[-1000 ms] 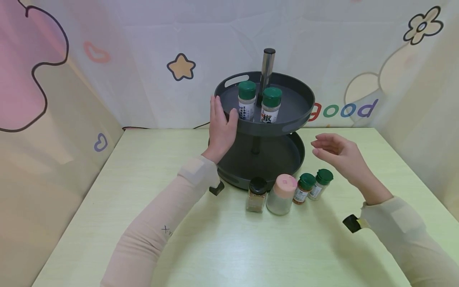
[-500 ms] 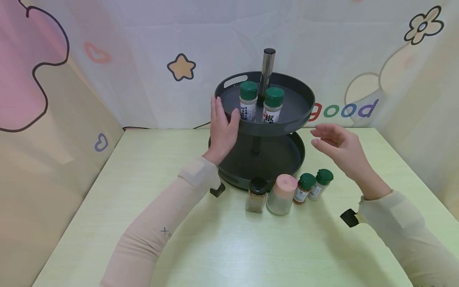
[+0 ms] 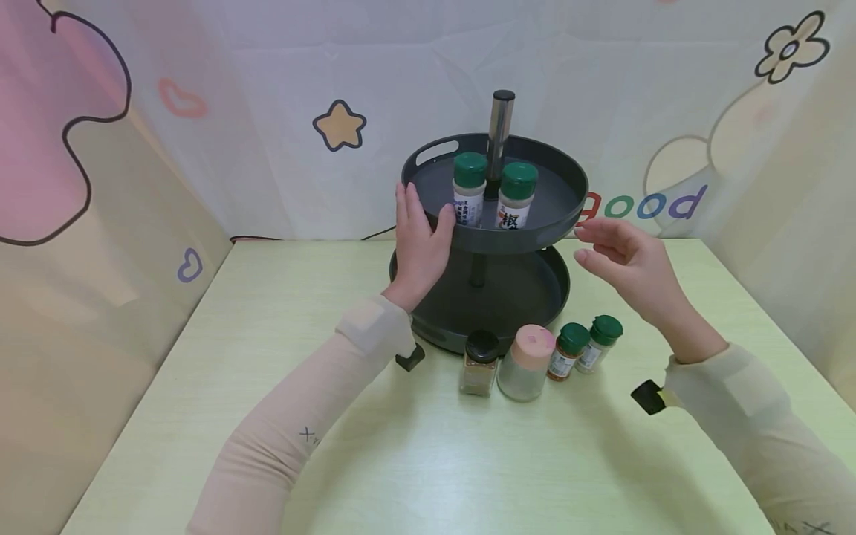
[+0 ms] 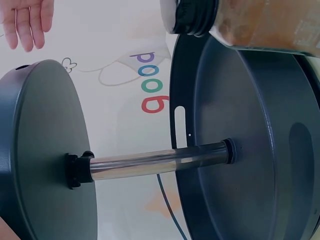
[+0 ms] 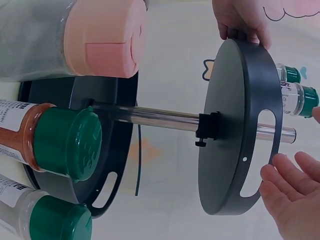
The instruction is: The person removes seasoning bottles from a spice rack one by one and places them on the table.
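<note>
A dark grey two-tier round rack has an upper tray (image 3: 562, 223) and a lower tray (image 3: 428, 327) on one metal post (image 3: 500, 122). Two green-capped seasoning jars stand in the upper tray: a left jar (image 3: 469, 189) and a right jar (image 3: 517, 197). With fairly straight fingers along the outer wall and the thumb at the front rim, my left hand (image 3: 423, 245) touches the upper tray's left side. My right hand (image 3: 628, 260), fingers loosely bent and holding nothing, hovers beside that tray's right edge. The right wrist view shows it near the slotted handle (image 5: 265, 150).
Before the lower tray stand a black-capped jar (image 3: 478, 364), a pink-capped jar (image 3: 527, 364), a green-capped jar with reddish contents (image 3: 567, 352) and another green-capped jar (image 3: 599, 345). The pale table (image 3: 428, 461) meets a printed curtain (image 3: 267, 148) behind and at the sides.
The upper tray has turned slightly, carrying its two jars to the right while its back slot shifts left. My left hand slides a little right along with it; my right hand moves up and left.
</note>
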A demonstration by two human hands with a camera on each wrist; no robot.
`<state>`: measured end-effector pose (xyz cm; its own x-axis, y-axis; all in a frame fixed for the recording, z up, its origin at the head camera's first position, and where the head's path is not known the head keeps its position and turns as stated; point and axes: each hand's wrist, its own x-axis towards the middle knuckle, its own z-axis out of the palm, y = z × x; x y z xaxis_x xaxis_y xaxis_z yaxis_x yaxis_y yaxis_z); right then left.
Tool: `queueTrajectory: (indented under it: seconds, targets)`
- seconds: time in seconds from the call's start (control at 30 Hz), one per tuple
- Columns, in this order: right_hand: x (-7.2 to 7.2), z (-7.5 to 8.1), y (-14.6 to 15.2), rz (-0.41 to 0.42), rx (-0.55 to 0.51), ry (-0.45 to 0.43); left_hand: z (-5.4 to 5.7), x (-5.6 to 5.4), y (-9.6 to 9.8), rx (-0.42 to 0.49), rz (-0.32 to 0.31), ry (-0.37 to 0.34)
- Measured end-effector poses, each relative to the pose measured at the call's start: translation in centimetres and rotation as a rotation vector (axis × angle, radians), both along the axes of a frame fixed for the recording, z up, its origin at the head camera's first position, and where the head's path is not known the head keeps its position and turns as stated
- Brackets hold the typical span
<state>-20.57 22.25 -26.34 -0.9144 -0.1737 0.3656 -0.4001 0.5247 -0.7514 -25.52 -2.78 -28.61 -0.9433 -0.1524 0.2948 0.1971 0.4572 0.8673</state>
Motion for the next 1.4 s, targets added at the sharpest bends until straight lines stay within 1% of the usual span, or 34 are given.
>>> queueTrajectory:
  seconds: [0.17,0.33,0.53,0.73,0.87,1.07,1.23,1.4]
  targets:
    - [-0.1,0.3,-0.3,-0.003,-0.001,0.005,0.1,0.1,0.0,-0.010,0.002,-0.008]
    - [-0.4,0.9,-0.6,0.010,0.020,0.012,0.2,-0.2,-0.3,0.001,-0.016,-0.007]
    - [-0.9,1.7,-1.2,-0.006,0.073,-0.034,0.2,-0.7,-0.7,0.023,-0.038,-0.002]
    - [-1.1,2.4,-1.6,-0.010,0.081,-0.018,0.2,-1.2,-0.9,-0.001,-0.036,-0.006]
    - [-1.3,2.9,-2.0,-0.003,0.093,-0.022,0.4,-1.5,-1.2,-0.014,-0.047,-0.005]
    - [-2.2,3.2,-2.7,0.018,0.136,-0.027,0.5,-2.1,-1.6,-0.038,-0.046,-0.005]
    - [-2.7,3.4,-3.3,0.046,0.162,-0.056,0.5,-2.3,-1.7,-0.049,-0.045,-0.005]
    - [-3.2,3.6,-3.7,0.063,0.173,-0.082,0.5,-2.5,-1.9,-0.066,-0.046,0.014]
